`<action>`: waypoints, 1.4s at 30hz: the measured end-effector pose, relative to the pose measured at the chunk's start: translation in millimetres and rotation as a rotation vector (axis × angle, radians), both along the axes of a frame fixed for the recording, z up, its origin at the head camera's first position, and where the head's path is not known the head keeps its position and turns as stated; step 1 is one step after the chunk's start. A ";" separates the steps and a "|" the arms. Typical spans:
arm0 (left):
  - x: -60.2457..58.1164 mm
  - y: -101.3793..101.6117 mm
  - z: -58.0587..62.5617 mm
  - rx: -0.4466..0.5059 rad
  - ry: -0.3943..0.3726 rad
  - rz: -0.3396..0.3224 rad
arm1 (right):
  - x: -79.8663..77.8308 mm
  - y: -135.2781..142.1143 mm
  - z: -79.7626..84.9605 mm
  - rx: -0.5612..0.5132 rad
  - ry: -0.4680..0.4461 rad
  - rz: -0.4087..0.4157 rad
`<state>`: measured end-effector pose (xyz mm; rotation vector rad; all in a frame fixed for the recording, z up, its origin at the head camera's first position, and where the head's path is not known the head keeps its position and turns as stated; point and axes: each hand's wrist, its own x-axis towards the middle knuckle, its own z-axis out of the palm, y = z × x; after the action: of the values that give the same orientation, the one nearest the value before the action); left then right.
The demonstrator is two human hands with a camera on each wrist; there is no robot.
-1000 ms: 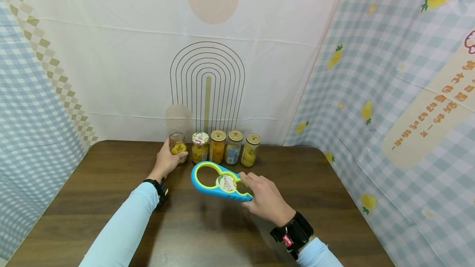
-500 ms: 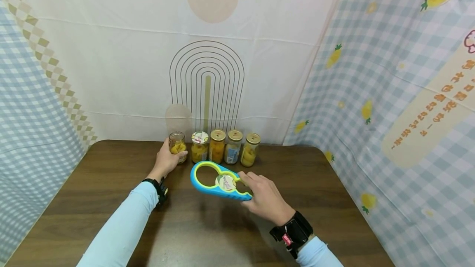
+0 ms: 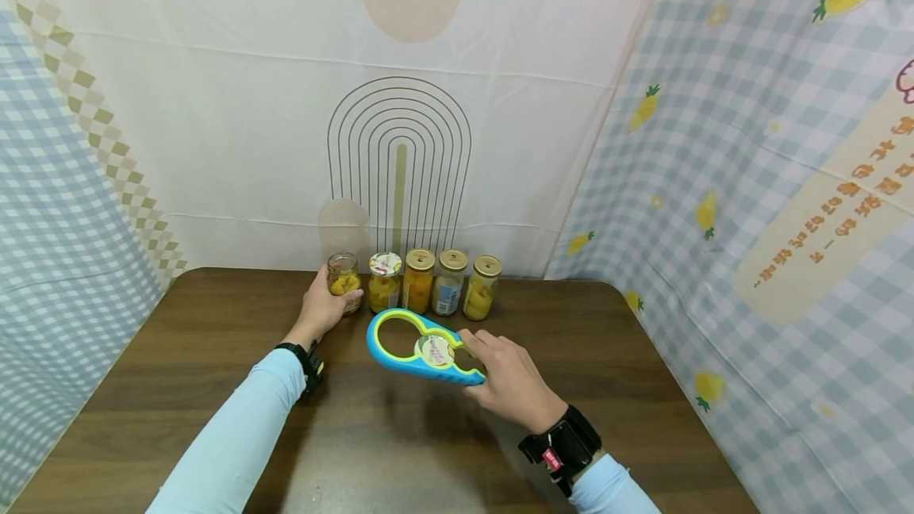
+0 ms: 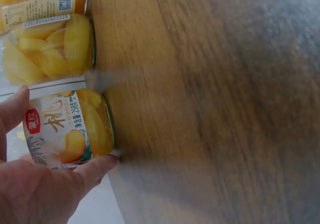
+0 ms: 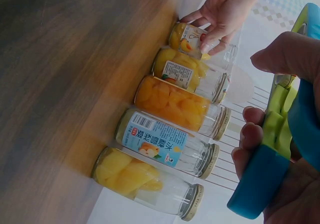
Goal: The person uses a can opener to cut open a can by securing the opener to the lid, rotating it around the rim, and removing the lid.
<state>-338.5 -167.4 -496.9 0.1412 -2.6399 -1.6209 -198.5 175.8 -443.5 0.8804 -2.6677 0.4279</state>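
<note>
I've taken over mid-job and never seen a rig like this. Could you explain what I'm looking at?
There's no machine here, just a person working bare-handed. The wide picture comes from a camera worn on the head, looking forward and down; the two closer ones come from a camera on each wrist. On the brown table stands a row of five glass jars, most showing yellow or orange fruit pieces. The left hand grips the leftmost jar, which shows no lid; the other four are lidded. The right hand holds a blue-and-green ringed tool.
</note>
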 end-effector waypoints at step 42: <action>140.6 30.2 51.4 -0.090 0.004 -0.156 | -2.0 6.3 3.1 0.006 0.072 0.000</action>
<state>-197.9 -137.2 -445.5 -0.0735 -2.7771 -1.5370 -200.4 182.0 -440.4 0.8804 -2.6050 0.3813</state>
